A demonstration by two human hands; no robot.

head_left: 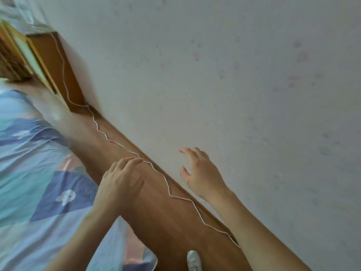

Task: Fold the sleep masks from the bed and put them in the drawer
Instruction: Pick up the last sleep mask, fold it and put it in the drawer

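No sleep mask and no drawer is in view. The view is tilted, with the bed (pixel 35 173) at the left under a blue, teal and pink patterned cover. My left hand (pixel 121 180) hangs over the brown wooden floor (pixel 156 212) beside the bed, its fingers loosely bent and holding nothing. My right hand (pixel 201 171) is raised in front of the white wall (pixel 234 75), fingers spread and relaxed, empty.
A thin white cable (pixel 168 188) snakes along the floor by the wall's base. A wooden cabinet (pixel 50 61) stands against the wall at the upper left. My white shoe (pixel 193 261) shows at the bottom edge.
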